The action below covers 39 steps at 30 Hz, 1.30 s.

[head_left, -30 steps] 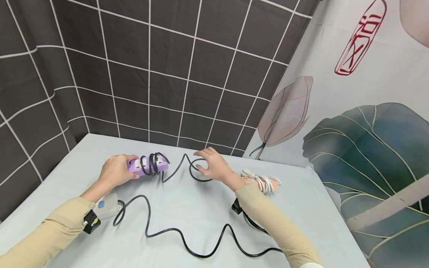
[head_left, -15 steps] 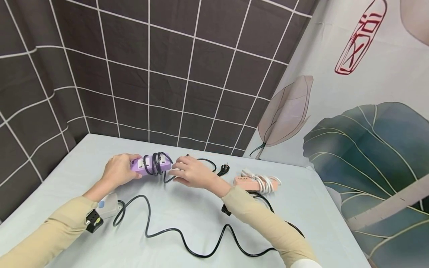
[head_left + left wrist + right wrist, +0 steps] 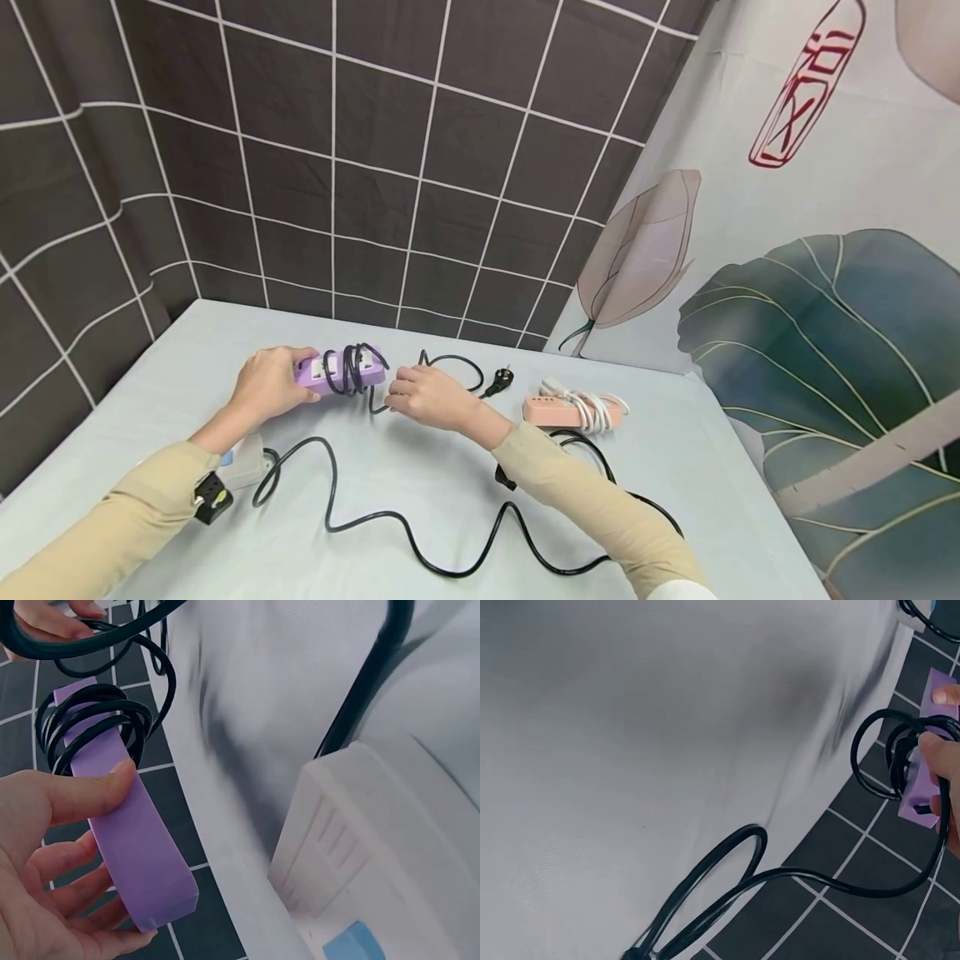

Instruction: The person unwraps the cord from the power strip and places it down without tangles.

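Note:
My left hand [image 3: 267, 387] grips one end of a purple power strip [image 3: 146, 847], thumb on one side and fingers on the other. Several turns of black cord [image 3: 97, 724] are wound round the strip's other half. Just right of the strip, my right hand [image 3: 431, 398] pinches the loose part of that cord between thumb and fingers, as the right wrist view shows at the thumb [image 3: 932, 746]. From there the cord loops over the table to a black plug [image 3: 501, 381] lying to the right.
A peach power strip [image 3: 546, 411] wrapped in white cord [image 3: 597, 412] lies at the right. Near my left wrist sits a white box with a blue button [image 3: 375, 847]. Its thick black cord [image 3: 393, 514] snakes across the front of the white-covered table [image 3: 420, 467]. A dark tiled-pattern curtain [image 3: 382, 200] hangs behind.
My right hand has moved left, from near the loose cord loop to beside the purple power strip, and its fingers have closed on the cord. The left hand and strip shifted slightly right.

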### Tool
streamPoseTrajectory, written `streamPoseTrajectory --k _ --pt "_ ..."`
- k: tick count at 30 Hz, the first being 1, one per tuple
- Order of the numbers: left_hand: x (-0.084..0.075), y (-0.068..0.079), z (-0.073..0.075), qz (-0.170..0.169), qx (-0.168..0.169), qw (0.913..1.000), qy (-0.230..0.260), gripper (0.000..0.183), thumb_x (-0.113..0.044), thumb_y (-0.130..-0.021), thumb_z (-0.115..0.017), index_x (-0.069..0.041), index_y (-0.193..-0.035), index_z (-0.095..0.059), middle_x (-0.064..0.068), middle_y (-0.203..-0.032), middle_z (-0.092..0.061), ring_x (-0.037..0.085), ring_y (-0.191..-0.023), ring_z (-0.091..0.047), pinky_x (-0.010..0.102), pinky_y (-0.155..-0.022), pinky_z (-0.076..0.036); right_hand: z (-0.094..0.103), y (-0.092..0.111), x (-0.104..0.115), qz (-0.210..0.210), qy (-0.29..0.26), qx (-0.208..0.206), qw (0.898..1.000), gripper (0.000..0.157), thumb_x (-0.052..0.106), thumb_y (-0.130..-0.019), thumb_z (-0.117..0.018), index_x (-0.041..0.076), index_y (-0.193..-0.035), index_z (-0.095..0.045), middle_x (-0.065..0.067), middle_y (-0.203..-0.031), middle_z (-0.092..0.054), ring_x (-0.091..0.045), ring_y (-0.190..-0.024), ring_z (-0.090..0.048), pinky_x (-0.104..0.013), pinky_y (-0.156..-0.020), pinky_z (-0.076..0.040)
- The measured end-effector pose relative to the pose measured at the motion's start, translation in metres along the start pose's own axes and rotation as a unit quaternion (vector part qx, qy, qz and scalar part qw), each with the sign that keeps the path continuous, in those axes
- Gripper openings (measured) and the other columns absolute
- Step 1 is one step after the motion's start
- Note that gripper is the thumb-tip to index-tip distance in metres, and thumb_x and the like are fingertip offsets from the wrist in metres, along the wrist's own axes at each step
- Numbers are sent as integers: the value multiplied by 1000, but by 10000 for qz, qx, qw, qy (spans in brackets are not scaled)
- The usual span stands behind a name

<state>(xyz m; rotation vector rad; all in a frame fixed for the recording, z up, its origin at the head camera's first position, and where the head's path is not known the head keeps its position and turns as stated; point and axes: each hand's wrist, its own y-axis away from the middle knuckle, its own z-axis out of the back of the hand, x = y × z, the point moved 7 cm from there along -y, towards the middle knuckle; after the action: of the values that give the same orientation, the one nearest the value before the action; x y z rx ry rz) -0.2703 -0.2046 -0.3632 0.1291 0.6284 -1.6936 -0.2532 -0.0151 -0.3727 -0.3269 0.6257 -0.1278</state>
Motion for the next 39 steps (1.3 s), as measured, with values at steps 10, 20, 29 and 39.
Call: streamPoseTrajectory --k 10,20,29,39 --pt "-1 1 -1 34 34 10000 6 62 -18 -57 -88 2 -112 -68 30 -96 -68 37 -76 -61 44 -61 -44 3 6 -4 -162 254 -146 9994 16 13 -89 -62 21 -93 -75 10 -85 -65 -9 -79 -54 -20 -74 -50" --pt "-1 3 -1 10 44 10000 -13 63 -17 -57 -88 3 -113 -67 30 -97 -68 38 -76 -61 44 -62 -44 6 10 -20 -850 209 -220 9959 17 5 -83 -64 19 -85 -73 8 -84 -68 -11 -80 -58 -22 -73 -51" --pt "-1 3 -1 -43 51 10000 4 62 -16 -56 -88 2 -112 -68 27 -92 -69 33 -72 -60 39 -59 -43 7 9 -30 -1397 69 -293 9897 17 1 -79 -67 16 -82 -74 5 -81 -68 -12 -77 -57 -22 -69 -49" --pt "0 4 -4 -48 161 9999 -44 62 -15 -56 -87 2 -112 -68 27 -94 -70 30 -70 -59 37 -57 -42 11 8 -39 -1818 119 -409 9824 11 8 -83 -69 17 -81 -74 6 -80 -68 -12 -80 -58 -22 -68 -48"
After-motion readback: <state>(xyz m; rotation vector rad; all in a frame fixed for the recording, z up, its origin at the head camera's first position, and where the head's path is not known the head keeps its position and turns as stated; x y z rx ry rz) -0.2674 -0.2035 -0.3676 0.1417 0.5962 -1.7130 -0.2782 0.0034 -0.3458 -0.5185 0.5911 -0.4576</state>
